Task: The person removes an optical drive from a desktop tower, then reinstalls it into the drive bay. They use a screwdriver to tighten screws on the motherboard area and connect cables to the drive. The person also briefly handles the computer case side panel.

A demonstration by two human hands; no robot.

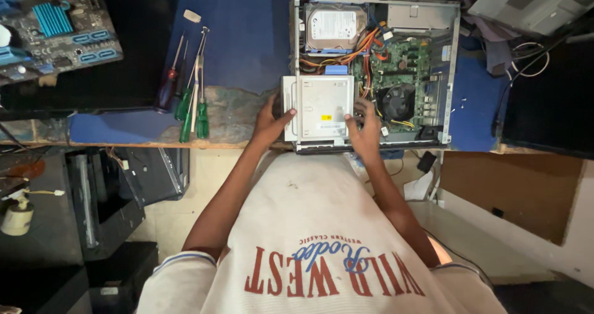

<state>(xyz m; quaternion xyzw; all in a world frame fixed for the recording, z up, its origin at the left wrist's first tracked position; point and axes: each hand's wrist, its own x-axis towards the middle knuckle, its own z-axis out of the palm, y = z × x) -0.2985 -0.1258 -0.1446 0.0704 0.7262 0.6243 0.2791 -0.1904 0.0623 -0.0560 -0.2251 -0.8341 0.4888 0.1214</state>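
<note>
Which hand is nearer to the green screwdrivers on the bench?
The left hand. It grips the left edge of the grey drive box, nearer the green screwdrivers. The right hand holds the box's far side.

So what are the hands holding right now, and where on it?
Both grip the grey optical drive over the open computer case: left hand on its left edge, right hand on its right edge.

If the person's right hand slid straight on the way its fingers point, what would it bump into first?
The right hand rests on the grey drive cage, fingers pointing away from the body. Straight on, it would probably meet the orange cables first, then the hard drive; depth is unclear.
</note>
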